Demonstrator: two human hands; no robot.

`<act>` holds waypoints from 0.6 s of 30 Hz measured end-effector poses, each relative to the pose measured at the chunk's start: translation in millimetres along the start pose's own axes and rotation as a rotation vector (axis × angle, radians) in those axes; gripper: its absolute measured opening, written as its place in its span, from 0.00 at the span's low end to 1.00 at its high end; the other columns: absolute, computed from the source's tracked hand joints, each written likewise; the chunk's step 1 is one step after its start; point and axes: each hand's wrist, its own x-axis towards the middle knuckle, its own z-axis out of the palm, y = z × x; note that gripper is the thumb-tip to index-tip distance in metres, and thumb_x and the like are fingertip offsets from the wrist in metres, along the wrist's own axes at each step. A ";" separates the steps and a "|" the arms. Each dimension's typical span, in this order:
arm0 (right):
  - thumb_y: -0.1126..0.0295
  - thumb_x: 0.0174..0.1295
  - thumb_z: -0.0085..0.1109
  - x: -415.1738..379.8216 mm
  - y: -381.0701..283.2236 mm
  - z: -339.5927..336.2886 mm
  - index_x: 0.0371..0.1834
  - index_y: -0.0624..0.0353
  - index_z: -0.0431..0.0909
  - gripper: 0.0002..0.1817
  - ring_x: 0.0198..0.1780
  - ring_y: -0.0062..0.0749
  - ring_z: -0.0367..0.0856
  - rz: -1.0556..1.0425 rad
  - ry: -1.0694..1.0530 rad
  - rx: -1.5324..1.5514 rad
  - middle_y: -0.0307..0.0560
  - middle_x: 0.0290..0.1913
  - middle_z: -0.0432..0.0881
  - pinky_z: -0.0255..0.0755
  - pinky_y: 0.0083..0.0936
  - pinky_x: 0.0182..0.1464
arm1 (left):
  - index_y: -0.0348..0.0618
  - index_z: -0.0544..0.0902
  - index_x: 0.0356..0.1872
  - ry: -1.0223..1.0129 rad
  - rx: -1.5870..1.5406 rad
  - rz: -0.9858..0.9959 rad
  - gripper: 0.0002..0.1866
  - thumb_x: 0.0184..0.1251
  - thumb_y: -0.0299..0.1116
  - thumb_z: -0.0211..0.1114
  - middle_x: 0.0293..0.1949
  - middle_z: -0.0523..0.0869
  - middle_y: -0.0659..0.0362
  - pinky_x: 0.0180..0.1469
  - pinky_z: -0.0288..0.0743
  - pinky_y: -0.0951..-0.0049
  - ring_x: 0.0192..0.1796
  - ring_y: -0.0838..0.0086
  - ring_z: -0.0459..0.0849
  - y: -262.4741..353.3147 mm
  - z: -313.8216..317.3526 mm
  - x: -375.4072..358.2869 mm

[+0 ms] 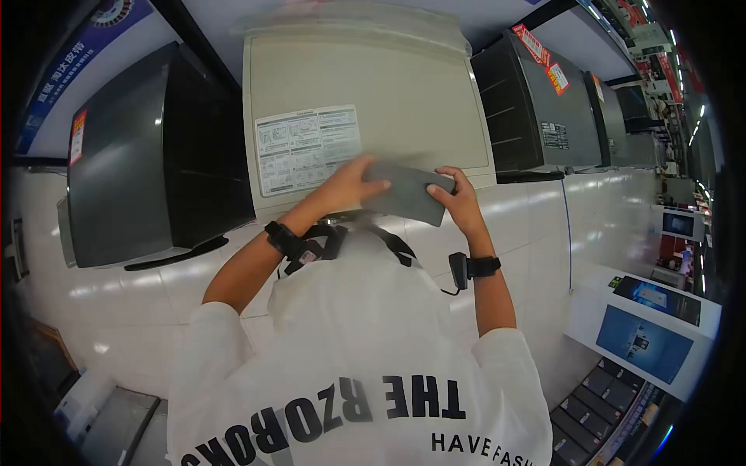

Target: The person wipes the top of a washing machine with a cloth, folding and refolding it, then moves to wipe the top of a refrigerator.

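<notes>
A folded grey cloth (pixel 412 194) is held between my two hands, over the front edge of a beige appliance top (pixel 412 93). My left hand (pixel 351 186) grips the cloth's left end, its thumb lying on the near side and its fingers partly hidden and blurred. My right hand (pixel 460 200) pinches the upper right corner, with the thumb in front and the fingers curled behind. Just beyond my left hand, a printed instruction label (pixel 303 147) is stuck on the beige top. Black straps with small devices circle both wrists.
A dark grey appliance (pixel 116 155) stands to the left. Another dark appliance (pixel 544 109) with red tags stands close on the right. Clear plastic film (pixel 357 23) lies along the back of the beige top. A white box (pixel 645 326) is at lower right on the tiled floor.
</notes>
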 end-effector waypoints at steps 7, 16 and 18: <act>0.59 0.62 0.73 73.9 47.6 7.3 0.67 0.63 0.72 0.33 0.52 0.44 0.84 -0.176 0.110 -0.311 0.60 0.49 0.84 0.78 0.34 0.55 | 0.42 0.69 0.70 0.173 0.120 -0.025 0.35 0.65 0.39 0.74 0.45 0.86 0.46 0.51 0.80 0.67 0.48 0.64 0.86 -28.6 -3.4 44.0; 0.57 0.64 0.71 118.7 30.3 14.5 0.66 0.63 0.73 0.32 0.55 0.56 0.83 -0.062 0.245 -0.360 0.63 0.57 0.83 0.77 0.39 0.58 | 0.39 0.68 0.70 0.372 0.293 -0.070 0.36 0.66 0.44 0.70 0.60 0.81 0.40 0.58 0.79 0.55 0.52 0.44 0.86 -9.5 -6.9 64.8; 0.57 0.66 0.69 121.8 31.3 12.3 0.64 0.62 0.75 0.29 0.56 0.59 0.82 -0.245 0.303 -0.538 0.62 0.57 0.83 0.77 0.41 0.58 | 0.40 0.71 0.67 0.397 0.501 -0.047 0.32 0.66 0.43 0.69 0.61 0.80 0.43 0.57 0.78 0.53 0.56 0.47 0.84 -0.3 -5.2 60.6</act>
